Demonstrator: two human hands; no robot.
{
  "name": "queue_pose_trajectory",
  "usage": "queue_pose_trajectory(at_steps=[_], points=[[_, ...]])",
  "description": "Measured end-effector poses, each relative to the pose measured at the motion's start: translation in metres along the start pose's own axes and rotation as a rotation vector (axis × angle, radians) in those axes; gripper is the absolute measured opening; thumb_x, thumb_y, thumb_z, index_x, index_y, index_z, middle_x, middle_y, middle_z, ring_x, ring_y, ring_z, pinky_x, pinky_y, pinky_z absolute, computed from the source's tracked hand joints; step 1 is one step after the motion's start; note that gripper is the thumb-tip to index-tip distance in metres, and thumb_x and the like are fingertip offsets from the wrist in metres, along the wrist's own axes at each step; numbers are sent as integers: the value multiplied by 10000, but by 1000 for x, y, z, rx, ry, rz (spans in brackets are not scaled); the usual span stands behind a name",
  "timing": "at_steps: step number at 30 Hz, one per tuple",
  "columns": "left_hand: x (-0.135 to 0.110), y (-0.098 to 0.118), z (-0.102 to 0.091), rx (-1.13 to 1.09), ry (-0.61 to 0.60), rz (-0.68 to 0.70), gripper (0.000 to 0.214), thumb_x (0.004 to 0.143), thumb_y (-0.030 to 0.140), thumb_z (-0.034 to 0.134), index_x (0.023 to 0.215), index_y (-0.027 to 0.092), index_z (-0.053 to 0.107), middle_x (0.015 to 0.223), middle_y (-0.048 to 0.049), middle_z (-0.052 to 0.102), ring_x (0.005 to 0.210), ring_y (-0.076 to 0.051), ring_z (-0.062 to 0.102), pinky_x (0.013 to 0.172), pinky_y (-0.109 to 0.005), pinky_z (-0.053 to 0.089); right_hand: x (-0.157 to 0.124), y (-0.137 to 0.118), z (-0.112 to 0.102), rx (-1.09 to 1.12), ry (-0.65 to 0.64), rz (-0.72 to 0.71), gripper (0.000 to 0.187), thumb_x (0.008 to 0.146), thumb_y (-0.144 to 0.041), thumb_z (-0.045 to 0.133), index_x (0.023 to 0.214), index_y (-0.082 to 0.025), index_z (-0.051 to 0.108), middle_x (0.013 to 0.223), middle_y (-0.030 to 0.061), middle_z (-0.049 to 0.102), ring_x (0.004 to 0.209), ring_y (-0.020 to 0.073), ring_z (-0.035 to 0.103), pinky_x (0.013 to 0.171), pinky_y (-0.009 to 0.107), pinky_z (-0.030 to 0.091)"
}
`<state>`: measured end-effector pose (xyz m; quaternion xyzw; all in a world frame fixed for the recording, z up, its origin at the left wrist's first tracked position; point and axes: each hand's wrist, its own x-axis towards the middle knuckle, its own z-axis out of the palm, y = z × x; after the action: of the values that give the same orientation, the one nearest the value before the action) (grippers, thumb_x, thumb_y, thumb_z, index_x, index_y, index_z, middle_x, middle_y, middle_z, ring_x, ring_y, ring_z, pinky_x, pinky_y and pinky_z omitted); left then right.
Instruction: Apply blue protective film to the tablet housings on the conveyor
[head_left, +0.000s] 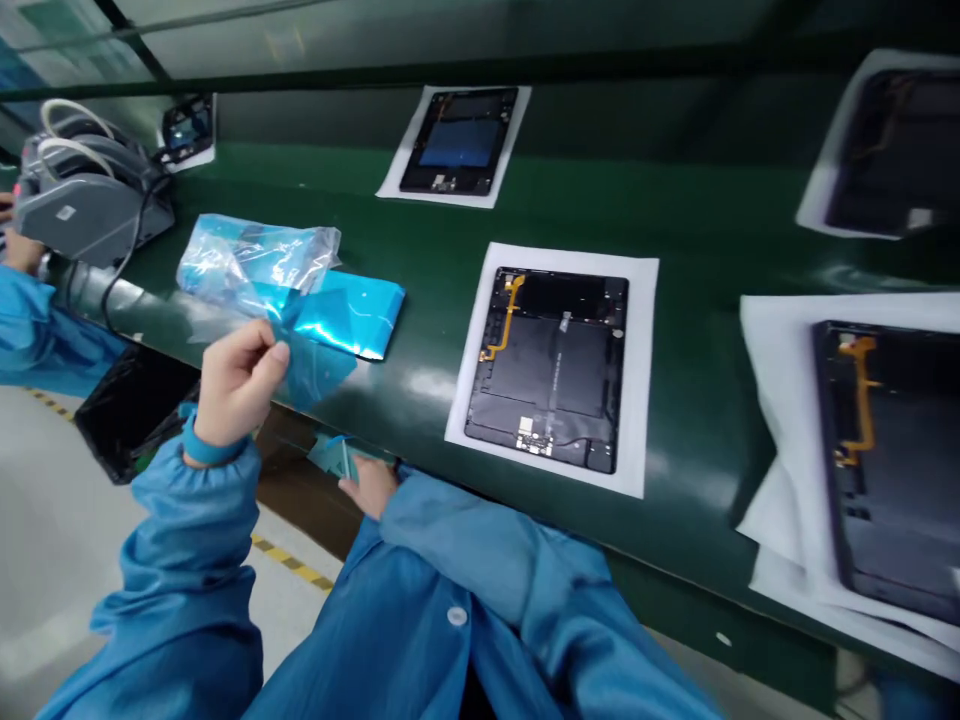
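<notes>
Blue film (pixel 319 365) is what I see pinched in my left hand (pixel 236 385). Thumb and forefinger are closed on one corner of the thin, see-through sheet. It hangs out to the right of the fist, over the near edge of the green belt (pixel 697 400). The sheet's far edge overlaps a shiny stack of blue sheets (pixel 352 310) lying flat on the belt; I cannot tell whether the two touch. Just behind the stack, and partly on it, lies a crumpled clear plastic bag (pixel 255 255) with a blue tint.

My right hand (pixel 367 485) sits lower, below the belt's edge, with the blue sleeve covering most of it. A small teal scrap (pixel 334 455) shows at its fingertips and is probably held. The view is too poor for me to tell whether the hand is closed on it or only touching it.

To the right of the stack, well apart from both hands, an open tablet (pixel 547 365) lies on a sheet of white paper (pixel 645 380). An orange ribbon cable (pixel 506 320) runs along its left side. A second tablet (pixel 459 140) on paper lies farther back, and a third tablet (pixel 892 460) sits at the right edge.

At far left stands a grey machine (pixel 82 195) with white hoses on the belt. Another person's blue sleeve (pixel 37 330) is just below it, and a black bin (pixel 127 410) stands under the belt's edge.
</notes>
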<state>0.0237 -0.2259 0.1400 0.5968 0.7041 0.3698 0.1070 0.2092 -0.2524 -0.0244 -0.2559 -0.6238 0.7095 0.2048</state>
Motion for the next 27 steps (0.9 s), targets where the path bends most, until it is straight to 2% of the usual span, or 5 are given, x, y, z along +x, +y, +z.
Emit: queue_pose_trajectory(at_steps=[7, 13, 16, 21, 27], points=[[-24, 52, 62, -86, -386, 319, 223, 931, 152, 561, 741, 213, 461, 637, 39, 454, 559, -107, 436, 539, -250, 365, -61, -106, -108, -220, 286, -193, 341, 969, -388, 650, 1279, -256, 706, 1095, 55, 760, 814, 164, 708, 734, 300, 611], [-8, 72, 117, -307, -503, 355, 173, 1005, 200, 547, 833, 183, 539, 728, 18, 536, 659, -106, 518, 621, -221, 443, -53, -118, -162, -418, 209, -308, 331, 960, -388, 679, 1219, -182, 696, 1047, 75, 741, 871, 167, 702, 824, 301, 614], [1, 75, 122, -330, -561, 357, 134, 1033, 196, 511, 937, 184, 603, 799, 7, 608, 707, -103, 578, 672, -214, 491, -57, -114, -170, -486, 228, -322, 208, 1021, -251, 561, 1156, -202, 712, 1112, 69, 746, 973, 170, 710, 908, 309, 594], [26, 71, 108, 113, -158, 464, 368, 925, 333, 736, 1242, 178, 634, 1170, -124, 659, 1095, -254, 629, 964, -390, 514, -63, -118, -188, -585, 335, -405, 225, 1018, -169, 531, 1085, -190, 744, 1078, 74, 733, 973, 156, 711, 888, 284, 597], [57, 69, 96, -5, -485, 585, 83, 995, 212, 628, 1013, 162, 692, 897, -30, 717, 828, -133, 687, 739, -224, 530, -62, -127, -205, -660, 574, -296, 109, 927, -232, 710, 1019, -203, 761, 844, 17, 743, 709, 135, 699, 680, 251, 595]])
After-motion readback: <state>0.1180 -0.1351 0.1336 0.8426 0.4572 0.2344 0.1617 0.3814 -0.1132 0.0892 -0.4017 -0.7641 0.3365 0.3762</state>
